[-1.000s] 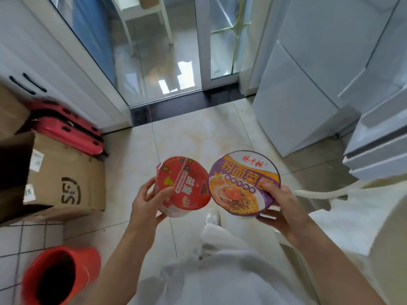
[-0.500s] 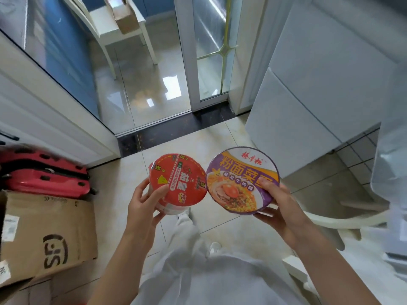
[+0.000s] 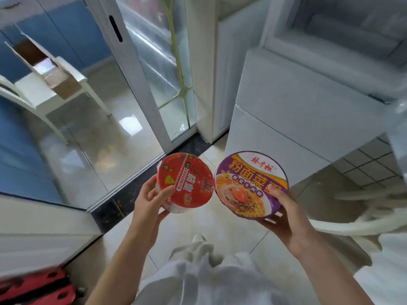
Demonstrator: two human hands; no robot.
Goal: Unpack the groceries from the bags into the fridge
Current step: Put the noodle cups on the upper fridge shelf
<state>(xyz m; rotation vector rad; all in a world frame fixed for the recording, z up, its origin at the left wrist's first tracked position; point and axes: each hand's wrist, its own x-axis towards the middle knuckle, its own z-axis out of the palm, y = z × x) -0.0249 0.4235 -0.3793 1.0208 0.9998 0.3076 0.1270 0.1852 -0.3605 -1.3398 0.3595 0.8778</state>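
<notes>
L hand (image 3: 148, 201) red noodle cup (image 3: 186, 182); R hand (image 3: 284, 219) purple bowl (image 3: 251, 186).

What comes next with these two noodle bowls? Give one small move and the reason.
Probably carry both up and right toward the fridge. The left hand grips the red noodle bowl, the right hand the purple noodle bowl, so neither is free, and the open compartment shows at upper right.

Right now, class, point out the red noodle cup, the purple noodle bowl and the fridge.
red noodle cup (image 3: 187, 180), head view, middle of its lid
purple noodle bowl (image 3: 250, 183), head view, middle of its lid
fridge (image 3: 308, 102), head view, white front panel
</notes>
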